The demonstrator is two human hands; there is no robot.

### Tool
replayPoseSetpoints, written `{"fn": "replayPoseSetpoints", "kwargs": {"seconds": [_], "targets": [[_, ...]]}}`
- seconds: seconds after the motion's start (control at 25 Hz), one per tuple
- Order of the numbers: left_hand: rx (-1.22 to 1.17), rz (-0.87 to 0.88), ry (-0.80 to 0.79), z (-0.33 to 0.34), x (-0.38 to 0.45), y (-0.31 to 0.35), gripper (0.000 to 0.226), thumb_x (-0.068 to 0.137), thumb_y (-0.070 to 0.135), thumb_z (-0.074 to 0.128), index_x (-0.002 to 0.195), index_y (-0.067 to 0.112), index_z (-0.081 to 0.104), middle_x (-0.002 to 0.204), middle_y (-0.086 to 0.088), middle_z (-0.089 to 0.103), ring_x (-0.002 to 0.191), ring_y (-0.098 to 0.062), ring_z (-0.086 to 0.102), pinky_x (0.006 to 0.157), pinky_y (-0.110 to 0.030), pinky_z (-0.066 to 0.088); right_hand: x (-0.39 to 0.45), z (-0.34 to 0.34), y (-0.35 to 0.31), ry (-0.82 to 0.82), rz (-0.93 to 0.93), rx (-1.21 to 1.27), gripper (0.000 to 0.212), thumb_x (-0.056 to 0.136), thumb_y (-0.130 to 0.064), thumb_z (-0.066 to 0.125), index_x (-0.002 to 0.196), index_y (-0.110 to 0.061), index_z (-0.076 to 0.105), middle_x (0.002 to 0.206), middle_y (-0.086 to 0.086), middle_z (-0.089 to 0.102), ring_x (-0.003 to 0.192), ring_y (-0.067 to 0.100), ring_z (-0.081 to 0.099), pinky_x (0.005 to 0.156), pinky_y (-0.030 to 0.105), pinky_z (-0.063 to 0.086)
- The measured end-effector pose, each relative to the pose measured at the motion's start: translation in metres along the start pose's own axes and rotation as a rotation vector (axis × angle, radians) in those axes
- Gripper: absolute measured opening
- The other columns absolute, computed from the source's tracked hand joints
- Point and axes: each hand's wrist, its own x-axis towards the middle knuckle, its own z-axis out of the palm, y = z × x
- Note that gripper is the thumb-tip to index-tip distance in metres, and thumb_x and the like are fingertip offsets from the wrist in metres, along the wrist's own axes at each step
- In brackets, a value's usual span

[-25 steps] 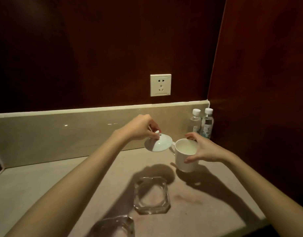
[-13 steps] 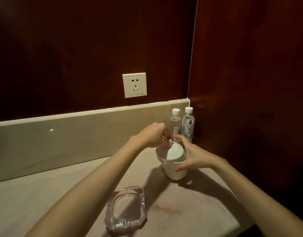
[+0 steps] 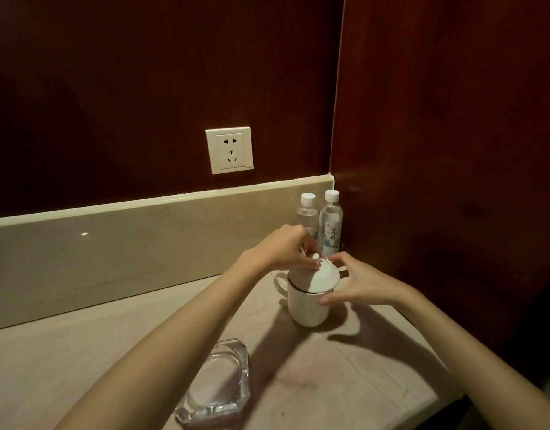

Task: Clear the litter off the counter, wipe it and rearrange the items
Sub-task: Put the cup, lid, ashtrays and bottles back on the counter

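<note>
A white mug (image 3: 308, 308) stands on the beige counter (image 3: 81, 352) near the right wall, its handle pointing left. A white domed lid (image 3: 325, 276) lies slightly tilted on the mug's rim. My left hand (image 3: 283, 249) pinches the lid's small knob from above. My right hand (image 3: 357, 282) curls around the mug's right side, thumb near the lid and fingertips on the mug wall. A clear glass ashtray (image 3: 216, 389) lies on the counter near the front edge, partly behind my left forearm.
Two small water bottles (image 3: 329, 225) with white caps stand in the back right corner against the beige backsplash (image 3: 112, 237). A wall socket (image 3: 229, 149) sits above it. Dark wood panels close off the back and right. A reddish stain (image 3: 298, 375) marks the counter.
My left hand has carried the lid from beside the mug onto its rim. My right hand has stayed on the mug. The view has shifted, and a second glass piece has left the frame.
</note>
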Motion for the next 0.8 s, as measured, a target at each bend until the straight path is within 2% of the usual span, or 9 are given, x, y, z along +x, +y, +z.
{"fn": "replayPoseSetpoints", "kwargs": {"seconds": [0.16,0.24,0.32,0.4,0.44,0.52,0.6,0.68,0.8], "targets": [[-0.031,0.000,-0.031,0.001,-0.003,-0.005,0.029,0.079,0.031,0.076,0.105,0.016,0.074,0.097,-0.004,0.072,0.084,-0.017,0.064,0.078,-0.037,0.056,-0.002,0.013,0.004,-0.013,0.004,0.101,0.080,0.064,-0.028,0.087,0.128,-0.023,0.039,0.122,-0.010,0.049,0.107,0.007,0.055,0.078,0.017,0.049],[-0.048,0.018,-0.027,0.002,-0.005,-0.005,0.032,0.080,0.032,0.075,0.108,0.016,0.072,0.102,-0.002,0.072,0.087,-0.015,0.064,0.078,-0.032,0.055,-0.003,0.021,0.003,-0.012,-0.028,0.154,0.073,0.065,-0.021,0.086,0.121,-0.031,0.040,0.118,-0.018,0.050,0.105,0.003,0.055,0.084,0.019,0.051],[-0.138,0.008,-0.043,-0.004,-0.009,-0.010,0.037,0.082,0.031,0.074,0.114,0.014,0.068,0.108,0.001,0.069,0.091,-0.013,0.064,0.082,-0.027,0.053,-0.002,0.028,0.006,0.005,-0.018,0.162,0.080,0.057,-0.032,0.089,0.123,-0.031,0.042,0.118,-0.018,0.054,0.110,0.005,0.056,0.094,0.030,0.051],[-0.272,-0.061,-0.055,-0.009,-0.013,-0.027,0.035,0.084,0.024,0.071,0.118,0.014,0.065,0.110,0.001,0.068,0.093,-0.012,0.064,0.083,-0.024,0.052,0.001,0.032,0.014,0.043,0.025,0.135,0.097,0.045,-0.050,0.088,0.128,-0.025,0.043,0.120,-0.013,0.058,0.110,0.008,0.057,0.093,0.036,0.052],[-0.306,-0.104,-0.076,-0.010,-0.017,-0.039,0.033,0.084,0.018,0.070,0.117,0.014,0.066,0.109,0.001,0.069,0.094,-0.013,0.065,0.082,-0.025,0.053,0.002,0.034,0.017,0.065,0.037,0.111,0.100,0.043,-0.052,0.087,0.129,-0.024,0.044,0.120,-0.012,0.058,0.109,0.009,0.057,0.092,0.035,0.052],[-0.295,-0.149,-0.181,-0.004,-0.025,-0.059,0.033,0.081,0.008,0.069,0.113,0.014,0.068,0.105,0.002,0.070,0.090,-0.013,0.067,0.074,-0.026,0.055,0.003,0.034,0.016,0.100,0.019,0.091,0.091,0.050,-0.044,0.088,0.127,-0.024,0.046,0.118,-0.013,0.057,0.106,0.008,0.057,0.085,0.024,0.052],[-0.240,-0.130,-0.231,0.007,-0.032,-0.069,0.029,0.079,0.007,0.070,0.106,0.017,0.072,0.089,0.007,0.071,0.070,-0.002,0.064,0.061,-0.019,0.051,0.004,0.032,0.010,0.112,-0.017,0.117,0.078,0.060,-0.027,0.089,0.126,-0.026,0.048,0.110,-0.017,0.056,0.101,0.005,0.056,0.073,0.010,0.047],[-0.213,-0.133,-0.154,0.016,-0.033,-0.073,0.021,0.079,0.008,0.073,0.098,0.017,0.074,0.081,0.004,0.072,0.058,0.001,0.060,0.057,-0.017,0.050,0.011,0.030,0.007,0.116,-0.045,0.148,0.069,0.064,-0.016,0.086,0.124,-0.023,0.052,0.103,-0.024,0.054,0.095,0.000,0.054,0.067,0.003,0.044],[-0.220,-0.179,-0.033,0.018,-0.031,-0.082,0.015,0.080,0.007,0.073,0.094,0.011,0.075,0.079,-0.007,0.074,0.065,-0.015,0.070,0.064,-0.027,0.058,0.026,0.032,0.005,0.127,-0.073,0.157,0.061,0.066,-0.013,0.085,0.122,-0.017,0.060,0.104,-0.022,0.059,0.096,-0.001,0.057,0.068,0.003,0.045]]}}
